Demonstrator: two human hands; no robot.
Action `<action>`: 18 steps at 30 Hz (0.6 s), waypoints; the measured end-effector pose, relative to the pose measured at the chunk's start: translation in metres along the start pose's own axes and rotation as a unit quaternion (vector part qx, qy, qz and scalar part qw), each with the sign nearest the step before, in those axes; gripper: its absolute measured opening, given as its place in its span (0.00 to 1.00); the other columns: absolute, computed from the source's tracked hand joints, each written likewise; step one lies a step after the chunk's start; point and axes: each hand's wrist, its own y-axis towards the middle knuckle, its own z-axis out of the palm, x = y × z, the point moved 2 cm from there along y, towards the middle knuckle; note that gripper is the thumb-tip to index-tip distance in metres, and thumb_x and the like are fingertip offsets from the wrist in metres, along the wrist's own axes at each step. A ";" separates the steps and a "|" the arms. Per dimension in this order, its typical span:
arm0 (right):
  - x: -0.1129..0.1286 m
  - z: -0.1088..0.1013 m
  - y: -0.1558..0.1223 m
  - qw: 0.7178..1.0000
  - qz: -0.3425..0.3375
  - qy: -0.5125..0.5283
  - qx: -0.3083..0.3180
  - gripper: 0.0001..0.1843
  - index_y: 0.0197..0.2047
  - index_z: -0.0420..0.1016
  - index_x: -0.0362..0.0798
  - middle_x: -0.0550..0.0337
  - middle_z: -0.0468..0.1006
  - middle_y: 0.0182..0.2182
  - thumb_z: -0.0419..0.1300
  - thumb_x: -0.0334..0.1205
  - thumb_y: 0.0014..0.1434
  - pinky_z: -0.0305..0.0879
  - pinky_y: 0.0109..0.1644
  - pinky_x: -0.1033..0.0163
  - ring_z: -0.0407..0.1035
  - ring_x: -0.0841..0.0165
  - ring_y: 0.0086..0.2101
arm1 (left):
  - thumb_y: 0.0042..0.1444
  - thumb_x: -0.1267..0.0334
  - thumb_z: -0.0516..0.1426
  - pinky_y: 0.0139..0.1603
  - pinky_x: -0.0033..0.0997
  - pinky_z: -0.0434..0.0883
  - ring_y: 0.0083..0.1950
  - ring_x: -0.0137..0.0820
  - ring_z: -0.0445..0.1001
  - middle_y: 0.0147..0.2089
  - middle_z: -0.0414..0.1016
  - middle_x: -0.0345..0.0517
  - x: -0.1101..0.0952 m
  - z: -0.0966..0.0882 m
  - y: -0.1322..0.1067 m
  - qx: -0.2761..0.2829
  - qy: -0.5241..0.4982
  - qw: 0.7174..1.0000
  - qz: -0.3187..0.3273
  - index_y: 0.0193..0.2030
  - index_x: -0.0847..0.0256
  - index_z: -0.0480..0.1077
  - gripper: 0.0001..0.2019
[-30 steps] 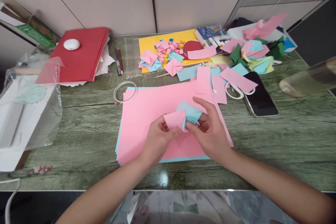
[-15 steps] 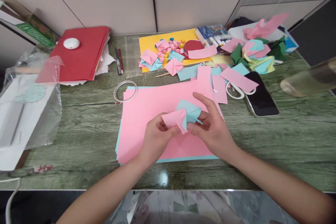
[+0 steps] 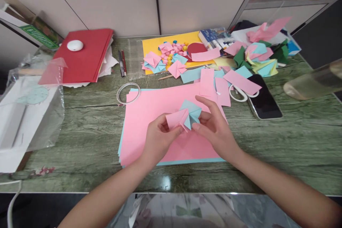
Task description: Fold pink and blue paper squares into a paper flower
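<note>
My left hand (image 3: 161, 137) pinches a pink folded paper (image 3: 176, 118) between thumb and fingers. Its right edge meets a light blue folded paper (image 3: 192, 111), which my right hand (image 3: 217, 133) grips from the right, index finger raised away from it. Whether the two papers are interlocked or only pressed together, I cannot tell. Both are held above a stack of pink sheets (image 3: 144, 142) with light blue sheets showing at the edges. My fingertips behind the papers are partly hidden.
Tape roll (image 3: 118, 94) lies on the stack's upper left corner. Pink strips (image 3: 206, 82), white-handled scissors (image 3: 237, 94) and a phone (image 3: 267, 103) lie to the right. Folded pieces (image 3: 176, 68) and a yellow sheet (image 3: 149, 44) are behind. A red folder (image 3: 85, 57) sits left; a bottle (image 3: 307, 82) right.
The light blue paper has turned and closed up against the pink one, its folds now facing me more. My right thumb has shifted slightly; both hands keep their hold.
</note>
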 end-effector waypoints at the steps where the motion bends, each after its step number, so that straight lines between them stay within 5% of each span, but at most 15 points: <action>1: 0.000 0.000 0.000 1.000 -0.004 -0.011 -0.011 0.30 0.59 0.52 0.57 0.64 0.71 0.30 0.58 0.38 0.55 0.64 0.42 0.56 0.66 0.68 0.32 | 0.44 0.65 0.63 0.34 0.26 0.67 0.34 0.29 0.71 0.33 0.76 0.42 0.000 0.000 0.000 0.001 0.005 1.000 0.001 0.35 0.63 0.72 0.09; 18: -0.004 0.003 0.000 0.997 -0.024 -0.062 -0.035 0.29 0.57 0.56 0.56 0.62 0.72 0.31 0.60 0.36 0.53 0.66 0.44 0.55 0.68 0.65 0.36 | 0.44 0.67 0.63 0.35 0.26 0.66 0.37 0.30 0.72 0.35 0.76 0.42 0.004 0.003 -0.001 0.021 -0.029 0.999 -0.001 0.36 0.61 0.72 0.10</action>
